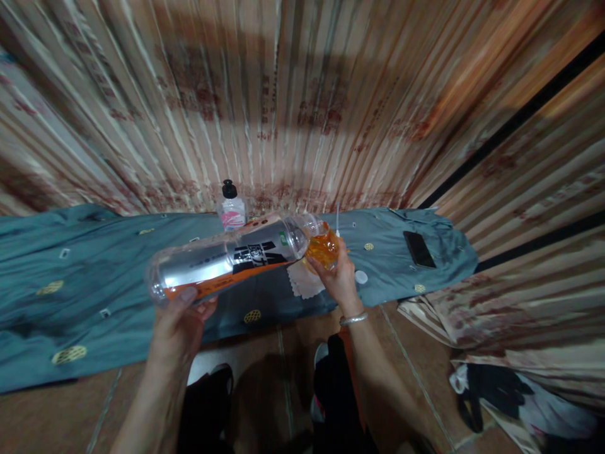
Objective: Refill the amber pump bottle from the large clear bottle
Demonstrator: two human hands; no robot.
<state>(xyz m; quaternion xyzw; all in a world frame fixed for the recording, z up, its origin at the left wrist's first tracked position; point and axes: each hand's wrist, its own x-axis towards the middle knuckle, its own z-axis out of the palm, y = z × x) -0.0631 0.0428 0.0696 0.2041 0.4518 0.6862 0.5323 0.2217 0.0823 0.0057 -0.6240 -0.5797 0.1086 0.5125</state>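
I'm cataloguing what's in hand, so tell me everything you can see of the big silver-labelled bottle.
The bottle looks like clear plastic, its silver label carrying black characters, orange along one edge and a small green patch. It is tipped well over, neck toward the right. The left hand holds it near the base; its neck reaches the orange-coloured container in the right hand. Its contents can't be told.

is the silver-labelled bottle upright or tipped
Tipped: the bottle lies sideways in the left hand, neck toward the container of orange liquid.
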